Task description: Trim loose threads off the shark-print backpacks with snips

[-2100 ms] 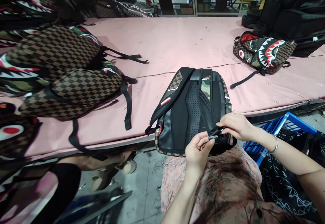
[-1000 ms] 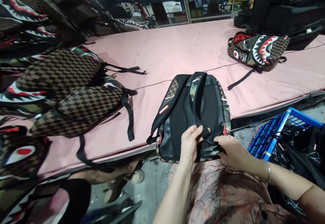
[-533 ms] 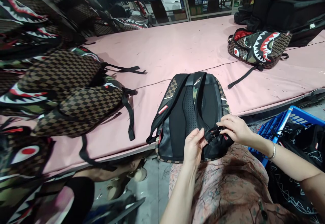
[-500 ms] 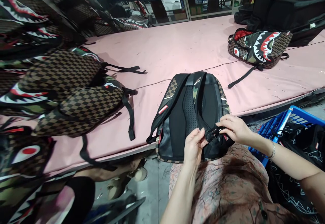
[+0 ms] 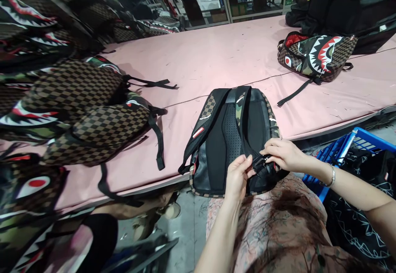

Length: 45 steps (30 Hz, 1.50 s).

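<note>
A backpack (image 5: 230,141) with checkered edges lies back side up at the table's near edge, partly over my lap. Its black padded shoulder straps run down from the top. Near its lower right corner, a black strap buckle (image 5: 258,163) sits between both hands. My left hand (image 5: 238,174) is closed, thumb and fingers pinching the buckle's left side. Opposite it, my right hand (image 5: 281,154) is closed too, with its fingertips on the black strap webbing at the buckle. The fingers partly hide the buckle and webbing.
Several checkered backpacks (image 5: 77,87) are piled at the left, straps hanging over the edge. Another shark-mouth backpack (image 5: 321,56) lies at the back right beside black bags (image 5: 343,13). A blue crate (image 5: 371,141) stands at the right. The table (image 5: 198,58) has a pink cover.
My right fingers have shifted slightly left along the strap at the buckle. My left hand keeps its pinch, and the backpack stays in place.
</note>
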Each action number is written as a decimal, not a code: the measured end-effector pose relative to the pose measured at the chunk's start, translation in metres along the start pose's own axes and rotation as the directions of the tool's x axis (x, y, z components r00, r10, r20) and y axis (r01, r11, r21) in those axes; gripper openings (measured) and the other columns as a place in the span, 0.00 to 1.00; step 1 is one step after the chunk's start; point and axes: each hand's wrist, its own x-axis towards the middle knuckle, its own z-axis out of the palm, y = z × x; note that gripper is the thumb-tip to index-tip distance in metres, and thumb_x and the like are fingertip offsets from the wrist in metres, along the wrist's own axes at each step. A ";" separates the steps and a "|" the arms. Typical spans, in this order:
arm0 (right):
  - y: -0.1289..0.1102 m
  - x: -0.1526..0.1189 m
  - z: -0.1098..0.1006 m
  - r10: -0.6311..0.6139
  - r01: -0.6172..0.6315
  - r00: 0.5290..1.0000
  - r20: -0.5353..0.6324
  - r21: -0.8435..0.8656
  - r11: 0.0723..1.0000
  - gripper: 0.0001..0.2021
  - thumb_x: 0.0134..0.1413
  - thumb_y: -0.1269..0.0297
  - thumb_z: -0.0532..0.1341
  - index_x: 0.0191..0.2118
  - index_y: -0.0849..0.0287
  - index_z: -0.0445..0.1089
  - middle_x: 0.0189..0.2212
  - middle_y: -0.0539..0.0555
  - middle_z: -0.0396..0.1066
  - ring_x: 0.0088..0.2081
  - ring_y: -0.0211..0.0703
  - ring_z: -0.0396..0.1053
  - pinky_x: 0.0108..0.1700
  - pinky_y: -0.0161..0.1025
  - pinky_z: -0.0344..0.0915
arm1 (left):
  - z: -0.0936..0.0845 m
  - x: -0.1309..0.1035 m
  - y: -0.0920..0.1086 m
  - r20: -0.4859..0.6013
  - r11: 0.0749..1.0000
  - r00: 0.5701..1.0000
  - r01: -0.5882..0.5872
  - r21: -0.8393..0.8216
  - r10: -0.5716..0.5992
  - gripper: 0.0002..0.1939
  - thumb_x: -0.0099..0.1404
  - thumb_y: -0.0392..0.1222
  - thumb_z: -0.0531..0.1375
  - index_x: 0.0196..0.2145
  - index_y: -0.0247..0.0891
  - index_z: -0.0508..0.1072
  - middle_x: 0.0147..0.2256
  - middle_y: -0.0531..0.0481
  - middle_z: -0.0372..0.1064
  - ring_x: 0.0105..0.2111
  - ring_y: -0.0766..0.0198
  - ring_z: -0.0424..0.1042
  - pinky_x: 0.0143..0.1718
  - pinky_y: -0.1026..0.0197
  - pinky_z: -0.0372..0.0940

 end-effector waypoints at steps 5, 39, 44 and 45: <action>-0.001 -0.002 0.004 -0.024 0.021 0.999 -0.038 -0.094 0.995 0.11 0.59 0.66 0.51 0.36 0.61 0.69 0.32 0.55 0.67 0.34 0.41 0.63 0.35 0.37 0.59 | -0.002 0.001 -0.002 -0.011 1.000 1.000 0.002 0.007 -0.002 0.14 0.44 0.43 0.68 0.23 0.33 0.68 0.22 0.55 0.65 0.22 0.72 0.65 0.22 0.69 0.63; -0.020 -0.025 0.036 0.347 -0.351 0.908 -0.236 0.027 0.936 0.06 0.55 0.69 0.54 0.38 0.60 0.66 0.33 0.56 0.67 0.36 0.43 0.65 0.39 0.39 0.65 | 0.000 0.002 -0.008 -0.015 0.995 1.000 0.015 -0.096 -0.016 0.15 0.42 0.41 0.69 0.24 0.33 0.68 0.23 0.55 0.68 0.22 0.71 0.67 0.24 0.66 0.67; -0.016 -0.024 0.039 0.342 -0.307 0.901 -0.268 0.165 0.937 0.05 0.54 0.68 0.55 0.38 0.59 0.66 0.32 0.54 0.66 0.35 0.42 0.65 0.36 0.38 0.65 | -0.003 0.006 -0.013 -0.011 0.984 0.998 0.063 -0.167 -0.065 0.15 0.41 0.39 0.69 0.25 0.34 0.68 0.25 0.54 0.69 0.23 0.71 0.69 0.24 0.67 0.67; -0.016 -0.024 0.037 0.340 -0.306 0.901 -0.270 0.162 0.938 0.05 0.54 0.68 0.55 0.38 0.59 0.65 0.32 0.54 0.66 0.35 0.42 0.65 0.37 0.38 0.64 | -0.004 0.006 -0.014 -0.016 0.984 0.998 0.065 -0.168 -0.068 0.15 0.41 0.39 0.69 0.25 0.34 0.67 0.25 0.54 0.69 0.23 0.70 0.69 0.24 0.67 0.67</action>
